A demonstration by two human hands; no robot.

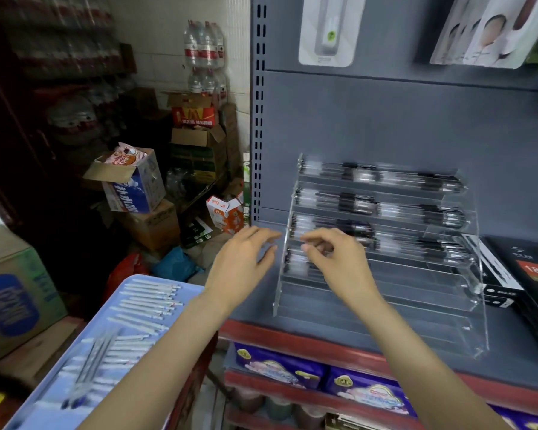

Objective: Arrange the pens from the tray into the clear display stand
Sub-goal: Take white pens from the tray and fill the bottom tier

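Clear display stand (382,274) sits on the grey shelf (339,330), stepped tiers rising toward the back panel. Upper four tiers carry rows of dark pens (385,206) lying lengthwise; the lower front tiers look bare, though glare and blur make that hard to confirm.

My right hand (336,259) is at the stand's left end, level with the fourth tier down. Fingers curled, thumb and forefinger pinched together near a pen end, but motion blur hides whether anything sits between them; I cannot tell if it grips a pen.

My left hand (246,259) hangs just left of the stand's side wall, fingers spread and relaxed, holding nothing, not touching the stand as far as I can see.

Light blue tray (47,398) lower left, beneath my left forearm. White pens (143,308) lie across it in loose rows, plus a few clear-barrelled ones (90,364) lying at an angle over them.

Black boxes (528,274) stand just right of the stand. Purple packets (277,364) on the shelf below. Cardboard boxes (137,187) and bottled water (204,48) stacked behind left.
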